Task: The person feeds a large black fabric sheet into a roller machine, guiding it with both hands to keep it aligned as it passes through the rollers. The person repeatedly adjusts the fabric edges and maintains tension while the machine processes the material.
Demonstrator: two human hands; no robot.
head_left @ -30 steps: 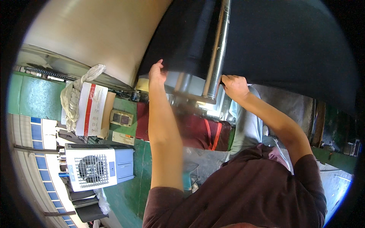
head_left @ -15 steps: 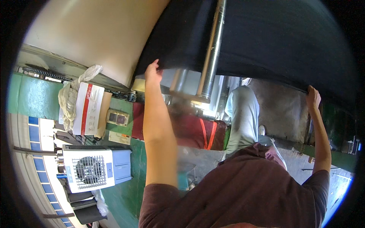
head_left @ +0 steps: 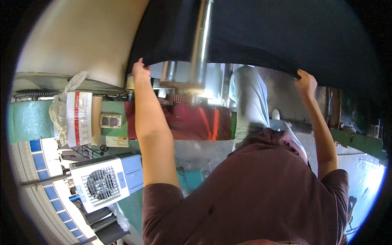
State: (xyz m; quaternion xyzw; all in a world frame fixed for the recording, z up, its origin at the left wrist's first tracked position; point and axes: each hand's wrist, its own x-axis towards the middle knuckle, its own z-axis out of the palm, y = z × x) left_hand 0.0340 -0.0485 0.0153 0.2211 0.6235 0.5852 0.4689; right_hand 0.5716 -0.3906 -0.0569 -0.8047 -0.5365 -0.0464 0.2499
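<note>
Both left hand and right hand pinch black cloth at its near edge; I'd judge this spreading, next needing even tension.

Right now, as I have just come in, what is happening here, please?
Someone in a dark brown shirt has both hands at the near edge of a wide black sheet. The right hand holds it; the left hand appears to pinch it farther left. The edge spans the gap between them, and a shiny metal bar crosses in front of the sheet, nearer the left hand.
</note>
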